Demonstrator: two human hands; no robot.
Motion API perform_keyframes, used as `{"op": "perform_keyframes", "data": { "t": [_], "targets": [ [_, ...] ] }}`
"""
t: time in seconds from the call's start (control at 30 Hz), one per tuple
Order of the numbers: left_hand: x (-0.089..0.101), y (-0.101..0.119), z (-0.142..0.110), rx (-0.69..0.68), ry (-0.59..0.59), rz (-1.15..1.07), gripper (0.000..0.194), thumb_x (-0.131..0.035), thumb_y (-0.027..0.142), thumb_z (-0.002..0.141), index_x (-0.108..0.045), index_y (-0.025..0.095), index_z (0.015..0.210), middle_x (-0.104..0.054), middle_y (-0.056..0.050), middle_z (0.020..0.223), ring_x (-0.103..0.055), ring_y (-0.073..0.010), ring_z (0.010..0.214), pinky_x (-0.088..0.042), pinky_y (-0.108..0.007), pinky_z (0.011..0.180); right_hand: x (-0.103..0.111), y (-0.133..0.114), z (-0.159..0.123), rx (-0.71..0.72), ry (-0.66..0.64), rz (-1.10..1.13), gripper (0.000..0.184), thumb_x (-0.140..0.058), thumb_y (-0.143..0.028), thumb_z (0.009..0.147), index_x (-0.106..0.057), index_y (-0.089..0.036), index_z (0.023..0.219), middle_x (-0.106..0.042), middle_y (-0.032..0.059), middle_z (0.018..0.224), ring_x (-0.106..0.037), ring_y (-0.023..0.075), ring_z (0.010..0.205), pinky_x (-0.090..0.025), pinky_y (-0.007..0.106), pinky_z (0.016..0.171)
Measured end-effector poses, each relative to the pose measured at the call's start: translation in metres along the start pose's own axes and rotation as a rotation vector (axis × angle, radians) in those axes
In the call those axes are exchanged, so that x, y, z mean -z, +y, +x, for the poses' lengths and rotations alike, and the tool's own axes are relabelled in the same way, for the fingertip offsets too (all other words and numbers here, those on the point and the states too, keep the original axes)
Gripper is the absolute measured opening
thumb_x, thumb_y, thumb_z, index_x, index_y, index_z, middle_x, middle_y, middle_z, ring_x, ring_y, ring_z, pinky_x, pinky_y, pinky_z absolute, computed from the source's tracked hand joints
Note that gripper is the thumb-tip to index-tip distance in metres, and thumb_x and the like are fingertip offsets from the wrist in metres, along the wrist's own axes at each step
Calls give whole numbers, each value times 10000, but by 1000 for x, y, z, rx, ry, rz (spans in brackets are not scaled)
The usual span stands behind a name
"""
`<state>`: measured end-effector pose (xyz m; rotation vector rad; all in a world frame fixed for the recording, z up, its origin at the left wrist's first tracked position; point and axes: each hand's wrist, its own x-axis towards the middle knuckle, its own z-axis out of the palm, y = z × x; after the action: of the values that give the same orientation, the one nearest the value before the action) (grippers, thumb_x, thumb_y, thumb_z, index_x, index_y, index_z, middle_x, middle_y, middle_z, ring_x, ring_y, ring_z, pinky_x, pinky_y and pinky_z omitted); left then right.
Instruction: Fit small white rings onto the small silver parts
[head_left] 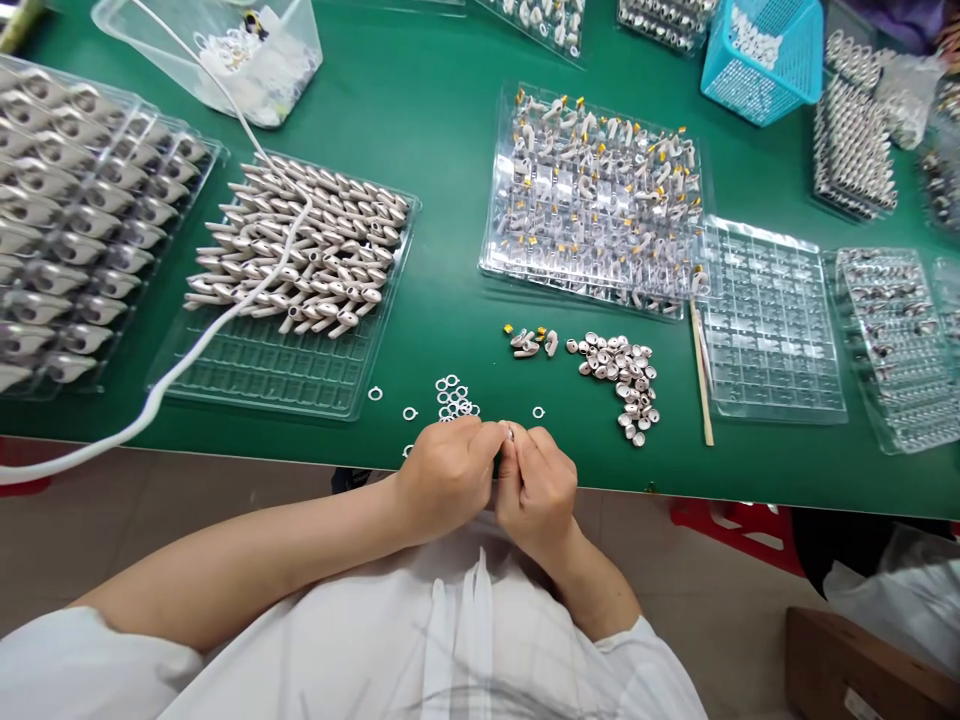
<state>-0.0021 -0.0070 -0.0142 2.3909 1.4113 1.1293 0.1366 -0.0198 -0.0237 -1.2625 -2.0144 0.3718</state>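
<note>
My left hand [452,470] and my right hand [538,485] meet at the table's front edge, fingers closed. Between the fingertips they pinch a small earbud part [510,433], mostly hidden by the fingers. Just beyond my left hand lie several white rings [452,393], a few of them scattered apart. A single ring [538,412] is beyond my right hand. To the right, a loose pile of small beige earbud caps [626,375] spreads over the green table. Several stemmed earbud pieces with yellow tabs [529,343] lie left of the caps.
A tray of beige earbud shells [300,250] sits left, crossed by a white cable [217,325]. Clear trays of yellow-tabbed parts [592,200] stand ahead, beside a clear tray [772,320]. A wooden stick [701,380] lies between. Farther off are a blue basket [761,80] and plastic tub [289,60].
</note>
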Motion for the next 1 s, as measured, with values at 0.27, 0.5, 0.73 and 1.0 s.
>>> {"op": "perform_keyframes", "data": {
  "t": [0.27, 0.5, 0.73, 1.0],
  "targets": [
    [8, -2, 7, 21, -2, -151, 165, -460, 42, 883, -593, 140, 895, -617, 0, 606, -536, -111, 505, -468, -213, 498, 16, -1, 8, 20, 8, 99, 314, -492, -102, 926, -590, -93, 1224, -673, 126, 842, -601, 172, 669, -505, 291, 552],
    [15, -6, 14, 42, 7, -292, 108, -566, 106, 905, -638, 137, 979, -738, -40, 790, -685, -119, 677, -561, -209, 658, 33, 8, 15, -74, -115, 372, 394, -539, -150, 937, -564, -189, 1328, -679, 63, 895, -627, 145, 783, -549, 280, 689],
    [15, -11, 11, 38, 39, -355, 134, -591, 84, 887, -654, 158, 978, -762, -71, 888, -723, -148, 797, -586, -253, 742, 33, 8, 16, -231, -104, 522, 305, -581, -153, 914, -680, -217, 1195, -661, 31, 825, -588, 119, 699, -512, 257, 633],
    [19, -14, 14, 67, 53, -375, 117, -595, 110, 886, -681, 186, 910, -710, -45, 781, -655, -121, 681, -533, -222, 619, 33, 8, 16, -369, -123, 680, 230, -607, -216, 905, -736, -233, 1095, -630, 13, 744, -564, 108, 624, -465, 232, 535]
  ]
}}
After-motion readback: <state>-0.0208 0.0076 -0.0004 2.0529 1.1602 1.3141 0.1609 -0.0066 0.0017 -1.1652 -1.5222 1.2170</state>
